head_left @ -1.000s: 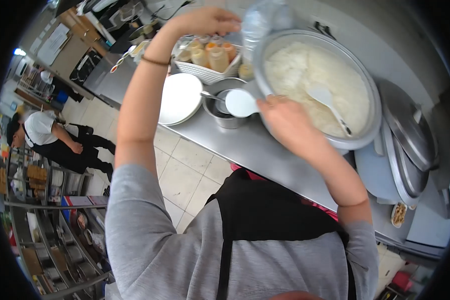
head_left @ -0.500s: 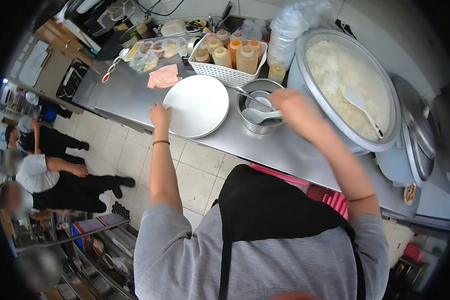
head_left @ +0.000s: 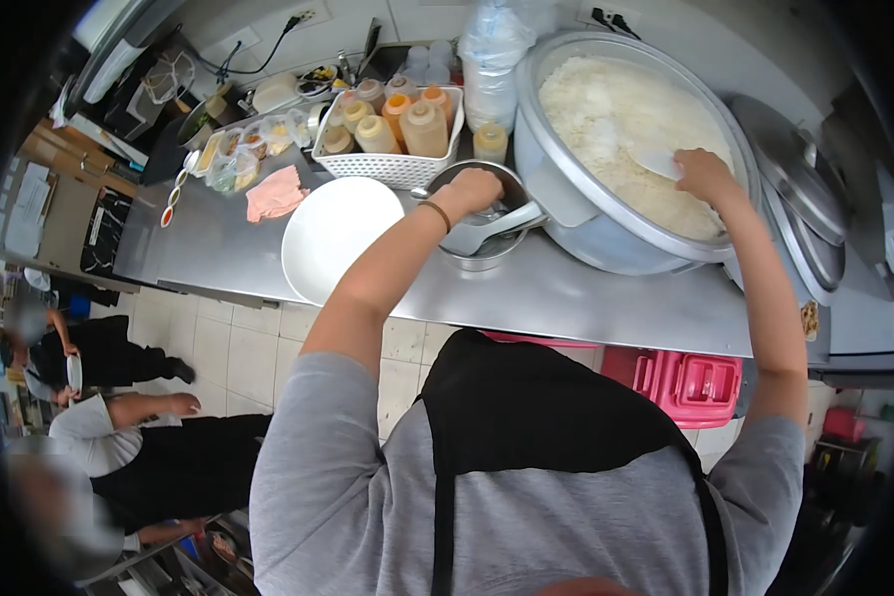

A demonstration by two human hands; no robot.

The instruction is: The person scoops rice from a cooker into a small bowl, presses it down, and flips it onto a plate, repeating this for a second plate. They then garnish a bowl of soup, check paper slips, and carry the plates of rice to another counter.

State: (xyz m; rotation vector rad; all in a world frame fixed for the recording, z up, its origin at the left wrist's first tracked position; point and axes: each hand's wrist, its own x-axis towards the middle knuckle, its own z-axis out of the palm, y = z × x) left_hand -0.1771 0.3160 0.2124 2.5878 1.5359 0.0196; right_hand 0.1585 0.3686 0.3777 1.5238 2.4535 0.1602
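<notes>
My right hand [head_left: 706,179] is closed round the handle of a white rice paddle [head_left: 656,159], whose blade rests on cooked white rice [head_left: 596,119] in a large round metal pot [head_left: 606,243]. My left hand [head_left: 473,189] reaches down into a smaller metal pot [head_left: 482,262], fingers bent and closed. What those fingers grip is hidden inside the pot. A grey-white spoon-like utensil [head_left: 497,226] leans over that pot's near rim, and a metal spoon handle sticks out at its left. Left of the pot lies a white plate [head_left: 333,233], partly covered by my left forearm.
A white basket [head_left: 387,171] of squeeze bottles stands behind, with a pink cloth [head_left: 276,194] and bagged ingredients [head_left: 243,159] to its left. Metal lids [head_left: 800,179] lean at the right. Pink bins [head_left: 700,385] sit below the counter. Two people [head_left: 159,467] are at the left.
My left hand has left the plate and moved right into the small pot. My right hand has gone from that pot to the rice paddle. The view has shifted too.
</notes>
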